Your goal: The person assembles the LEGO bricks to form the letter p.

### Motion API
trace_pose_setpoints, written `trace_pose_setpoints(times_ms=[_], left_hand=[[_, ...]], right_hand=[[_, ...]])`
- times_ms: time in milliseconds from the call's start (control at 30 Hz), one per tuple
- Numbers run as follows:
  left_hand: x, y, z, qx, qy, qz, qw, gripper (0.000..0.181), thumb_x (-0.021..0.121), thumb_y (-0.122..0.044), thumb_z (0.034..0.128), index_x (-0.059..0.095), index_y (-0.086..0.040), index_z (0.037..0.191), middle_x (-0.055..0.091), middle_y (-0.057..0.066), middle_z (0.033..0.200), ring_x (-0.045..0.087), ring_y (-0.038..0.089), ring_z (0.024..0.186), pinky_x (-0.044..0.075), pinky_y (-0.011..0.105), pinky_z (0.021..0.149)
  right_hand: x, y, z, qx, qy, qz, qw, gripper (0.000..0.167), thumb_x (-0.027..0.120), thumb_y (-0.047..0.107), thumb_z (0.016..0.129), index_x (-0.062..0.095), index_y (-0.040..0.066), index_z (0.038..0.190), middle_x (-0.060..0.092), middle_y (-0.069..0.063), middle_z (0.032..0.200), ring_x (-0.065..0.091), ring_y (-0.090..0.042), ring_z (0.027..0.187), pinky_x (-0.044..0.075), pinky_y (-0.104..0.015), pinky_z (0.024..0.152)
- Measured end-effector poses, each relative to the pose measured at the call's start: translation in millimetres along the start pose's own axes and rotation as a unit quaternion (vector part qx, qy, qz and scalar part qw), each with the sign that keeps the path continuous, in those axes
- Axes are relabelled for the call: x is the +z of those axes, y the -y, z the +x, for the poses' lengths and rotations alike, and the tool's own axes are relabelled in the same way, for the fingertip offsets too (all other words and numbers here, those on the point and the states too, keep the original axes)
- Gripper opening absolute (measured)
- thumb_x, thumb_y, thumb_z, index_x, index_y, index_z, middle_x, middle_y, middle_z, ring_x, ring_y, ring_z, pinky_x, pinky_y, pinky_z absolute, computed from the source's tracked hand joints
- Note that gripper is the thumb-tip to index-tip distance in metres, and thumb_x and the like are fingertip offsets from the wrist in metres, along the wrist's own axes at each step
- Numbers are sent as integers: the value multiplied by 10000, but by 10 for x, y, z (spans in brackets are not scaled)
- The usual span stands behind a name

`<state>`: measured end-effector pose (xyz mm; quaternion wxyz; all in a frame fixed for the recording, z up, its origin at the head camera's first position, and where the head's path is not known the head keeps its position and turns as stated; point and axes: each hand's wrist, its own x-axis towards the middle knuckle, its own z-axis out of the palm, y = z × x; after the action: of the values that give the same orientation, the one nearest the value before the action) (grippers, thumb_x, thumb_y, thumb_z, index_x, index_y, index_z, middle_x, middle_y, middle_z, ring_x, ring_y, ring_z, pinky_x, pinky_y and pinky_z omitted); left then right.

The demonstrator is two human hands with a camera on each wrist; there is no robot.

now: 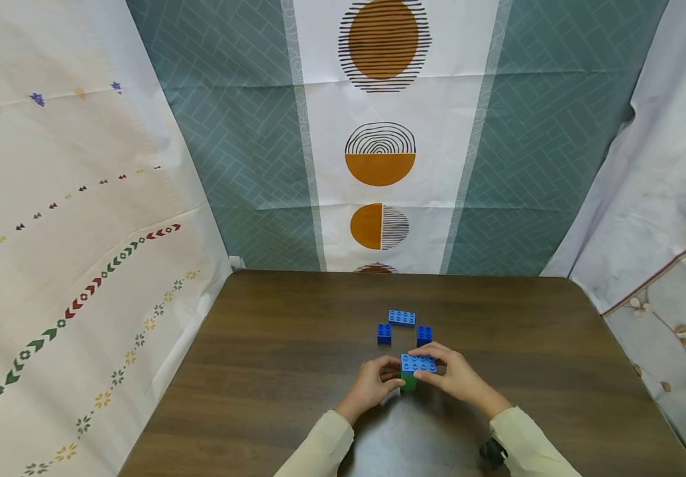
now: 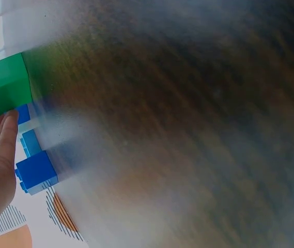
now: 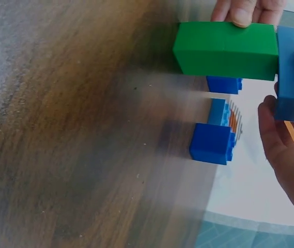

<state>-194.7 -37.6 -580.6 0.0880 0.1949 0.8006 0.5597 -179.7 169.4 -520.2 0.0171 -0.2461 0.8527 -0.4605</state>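
Your left grip (image 1: 372, 383) clasps the upright green block (image 3: 227, 49) on the table (image 1: 247, 397), presumably bracing it, while your right grip (image 1: 457, 376) pinches the light-blue eight-stud brick (image 1: 418, 363) at the block's top, overhanging rightward, three other blue bricks (image 1: 384, 334) standing beyond the block.

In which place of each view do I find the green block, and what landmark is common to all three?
Head: green block, low, slightly right of centre.
Left wrist: green block, left edge, upper half.
Right wrist: green block, near the top, right of centre.
Shared landmark: the unheld light-blue brick.
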Motion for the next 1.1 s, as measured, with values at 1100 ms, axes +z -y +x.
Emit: trace_pose_setpoints(times_ms=[1100], left_hand=[[11, 10, 3, -43, 17, -24, 10000, 278, 698, -29, 867, 640, -20, 1139, 659, 114, 1099, 655, 220, 1029, 544, 255, 857]], right_hand=[[113, -275, 16, 199, -173, 384, 9989, 331, 705, 264, 889, 636, 159, 1195, 601, -47, 1177, 572, -171, 1013, 527, -299, 853]])
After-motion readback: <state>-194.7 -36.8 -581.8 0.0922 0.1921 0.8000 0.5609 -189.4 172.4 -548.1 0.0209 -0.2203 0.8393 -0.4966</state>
